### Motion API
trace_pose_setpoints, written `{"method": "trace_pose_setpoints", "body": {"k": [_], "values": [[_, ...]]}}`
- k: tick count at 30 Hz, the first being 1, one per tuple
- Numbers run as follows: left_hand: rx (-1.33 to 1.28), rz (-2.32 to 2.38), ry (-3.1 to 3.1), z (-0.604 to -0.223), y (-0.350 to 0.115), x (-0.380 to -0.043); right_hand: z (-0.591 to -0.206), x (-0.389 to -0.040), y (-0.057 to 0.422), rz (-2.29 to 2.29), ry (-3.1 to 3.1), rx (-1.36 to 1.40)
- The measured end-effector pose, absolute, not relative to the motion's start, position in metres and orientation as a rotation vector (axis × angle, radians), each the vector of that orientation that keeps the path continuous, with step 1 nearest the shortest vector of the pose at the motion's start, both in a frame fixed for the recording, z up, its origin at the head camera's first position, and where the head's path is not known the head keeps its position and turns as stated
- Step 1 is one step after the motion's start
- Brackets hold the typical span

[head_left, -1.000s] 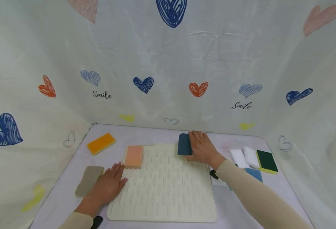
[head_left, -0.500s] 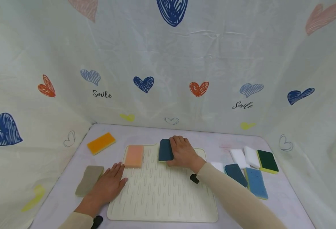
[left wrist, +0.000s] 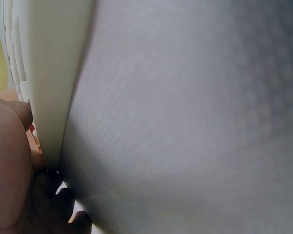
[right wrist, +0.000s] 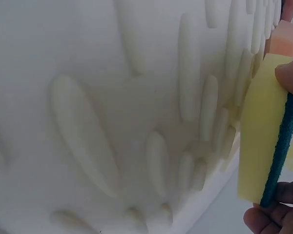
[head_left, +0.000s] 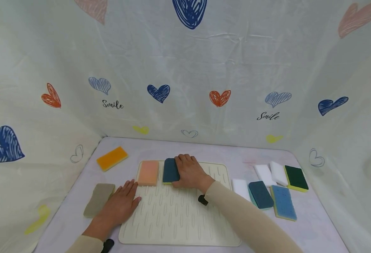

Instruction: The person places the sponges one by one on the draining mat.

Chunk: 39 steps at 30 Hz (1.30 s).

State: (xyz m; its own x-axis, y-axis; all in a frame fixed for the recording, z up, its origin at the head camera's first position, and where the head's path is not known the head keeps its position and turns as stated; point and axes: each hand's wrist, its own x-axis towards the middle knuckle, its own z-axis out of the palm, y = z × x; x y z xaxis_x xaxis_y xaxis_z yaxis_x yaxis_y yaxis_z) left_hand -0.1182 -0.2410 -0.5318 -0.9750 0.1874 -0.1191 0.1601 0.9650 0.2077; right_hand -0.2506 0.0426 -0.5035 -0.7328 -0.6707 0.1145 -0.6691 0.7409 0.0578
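Note:
My right hand [head_left: 191,173] grips a scouring sponge [head_left: 170,170] at the back of the cream ridged mat [head_left: 179,221]. In the right wrist view the sponge [right wrist: 263,131] shows a thick yellow body and a dark blue-green scouring face, with thumb and fingers pinching its ends. A pink sponge [head_left: 148,173] lies just left of it, in the mat's back left corner. Fingers extended, my left hand [head_left: 122,203] rests at the mat's left edge, between the pink sponge and a grey-brown wavy sponge [head_left: 98,199]. The left wrist view shows mostly mat edge [left wrist: 58,73] and tabletop.
An orange sponge [head_left: 112,159] lies at the back left of the table. Right of the mat are several others: white sponges [head_left: 264,175], a dark teal one [head_left: 261,195], a blue one [head_left: 284,203] and a dark green one [head_left: 296,177]. A heart-printed curtain [head_left: 242,70] encloses the table.
My right hand has carried the dark blue-green sponge leftward across the back of the mat, close to the pink one. The left hand has stayed in place.

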Motion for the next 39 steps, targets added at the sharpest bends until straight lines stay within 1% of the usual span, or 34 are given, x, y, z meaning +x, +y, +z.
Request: {"method": "trace_pose_setpoints", "body": {"k": [39], "values": [[0.266, 0.292, 2.957, -0.531, -0.241, -0.119, -0.512, -0.249, 0.029, -0.073, -2.929, 1.080]]}}
